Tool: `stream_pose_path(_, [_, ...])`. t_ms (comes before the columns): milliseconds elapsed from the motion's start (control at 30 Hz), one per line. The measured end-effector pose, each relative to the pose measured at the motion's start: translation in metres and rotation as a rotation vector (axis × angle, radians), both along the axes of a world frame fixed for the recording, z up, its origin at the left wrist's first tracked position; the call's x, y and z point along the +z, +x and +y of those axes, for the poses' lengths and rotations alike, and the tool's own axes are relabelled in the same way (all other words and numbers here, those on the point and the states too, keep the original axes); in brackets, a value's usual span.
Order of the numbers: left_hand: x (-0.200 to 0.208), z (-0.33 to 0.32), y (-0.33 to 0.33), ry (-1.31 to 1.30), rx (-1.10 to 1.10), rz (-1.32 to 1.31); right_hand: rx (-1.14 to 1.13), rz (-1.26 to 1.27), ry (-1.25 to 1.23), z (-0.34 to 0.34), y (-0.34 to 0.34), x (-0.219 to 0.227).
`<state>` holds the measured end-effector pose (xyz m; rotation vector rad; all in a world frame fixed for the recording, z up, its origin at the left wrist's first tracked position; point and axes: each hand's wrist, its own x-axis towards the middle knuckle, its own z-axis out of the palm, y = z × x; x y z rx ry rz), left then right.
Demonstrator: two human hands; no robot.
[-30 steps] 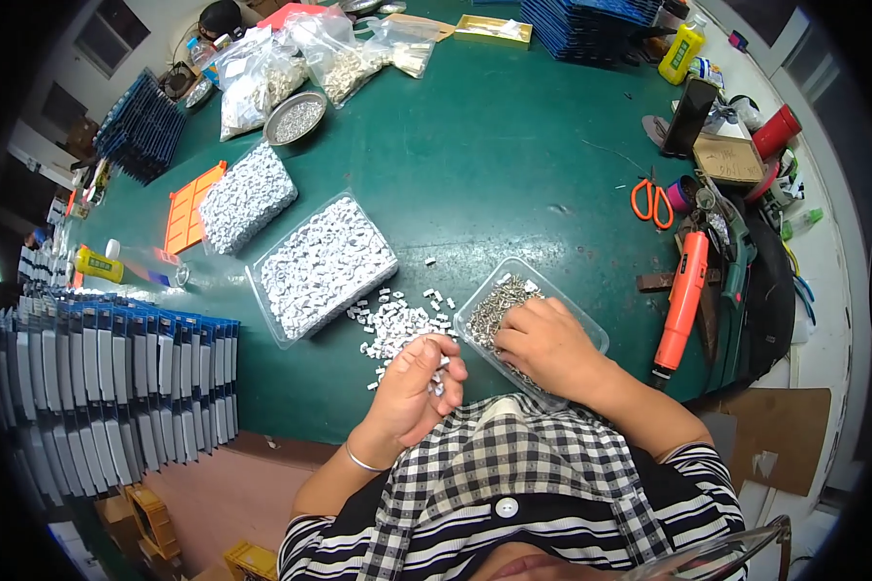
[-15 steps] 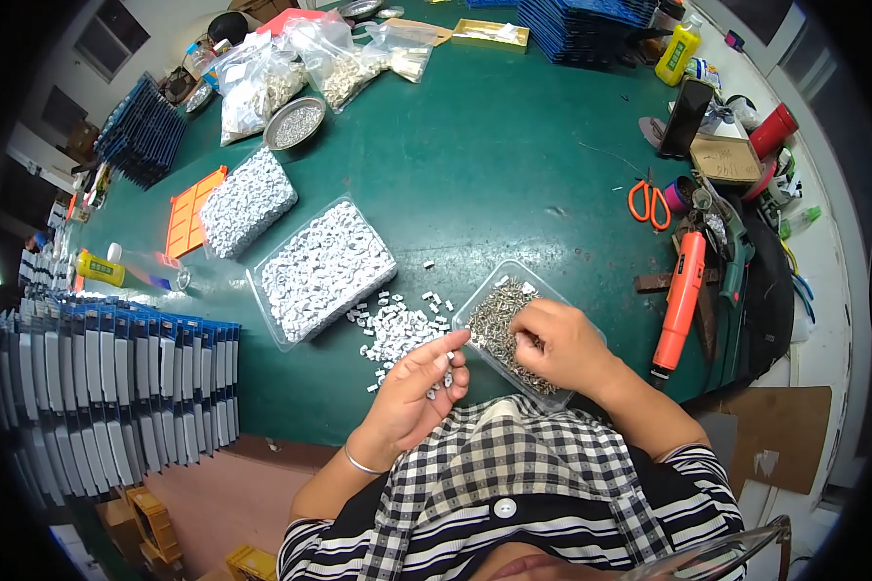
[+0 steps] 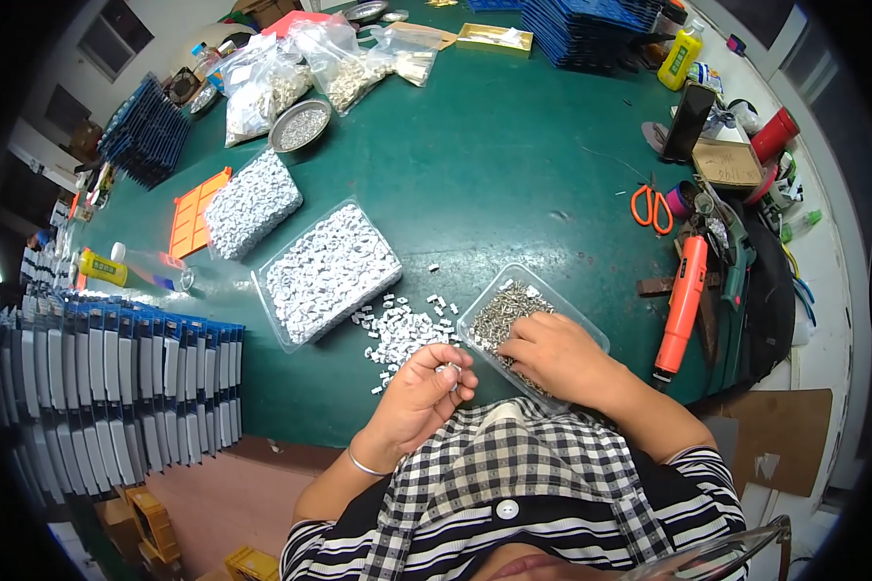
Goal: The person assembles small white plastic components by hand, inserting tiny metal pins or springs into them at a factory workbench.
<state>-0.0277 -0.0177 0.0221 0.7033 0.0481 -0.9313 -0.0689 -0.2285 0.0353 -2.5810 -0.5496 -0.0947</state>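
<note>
On the green tabletop (image 3: 455, 174), a loose pile of small white clips (image 3: 407, 336) is spread just beyond the left hand (image 3: 420, 395), in which a few such clips are held: the fingers are curled inward, the thumb is brought close against them, and white bits can be seen between. The right hand (image 3: 557, 358) is bent over the clear plastic tub (image 3: 565, 299), its fingers partly closed and lowered among small metal screws (image 3: 499, 315); whether a screw is gripped cannot be told, since the fingertips are hidden. The work appears to be partway through: many screws are left in the tub, and plenty of loose clips are left on the tabletop. The larger clear container (image 3: 270, 313) behind the pile is heaped with white pieces (image 3: 329, 263), as is a second heap (image 3: 252, 201) farther back, but whether these are finished or waiting cannot be judged at this size. The red-orange electric screwdriver (image 3: 683, 305) is laid well to the right, touched by neither hand
</note>
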Motion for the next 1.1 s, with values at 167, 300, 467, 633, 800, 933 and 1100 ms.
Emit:
stream_pose_path(167, [0.006, 0.000, 0.001, -0.033, -0.076, 0.035, 0.020, 0.008, -0.060, -0.002, 0.000, -0.007])
stream_pose_path(300, [0.002, 0.004, 0.001, 0.008, -0.078, -0.004, -0.054, -0.001, 0.119, -0.005, 0.003, -0.003])
stream_pose_path(467, [0.007, -0.004, 0.000, 0.034, 0.007, -0.032, -0.029, -0.124, 0.116, -0.008, 0.003, 0.004])
stream_pose_path(633, [0.008, 0.002, 0.004, 0.027, -0.115, 0.008, -0.237, 0.128, 0.415, -0.006, 0.002, 0.019])
stream_pose_path(800, [0.000, 0.001, 0.002, 0.027, -0.025, 0.003, -0.126, 0.296, 0.641, -0.002, -0.001, 0.023])
stream_pose_path(933, [0.004, -0.002, 0.001, 0.084, -0.004, 0.024, -0.096, 0.489, 1.003, 0.008, -0.003, 0.019])
stream_pose_path(1100, [0.003, 0.000, 0.001, 0.130, -0.053, -0.044, -0.259, 0.666, 1.302, 0.020, -0.005, 0.023])
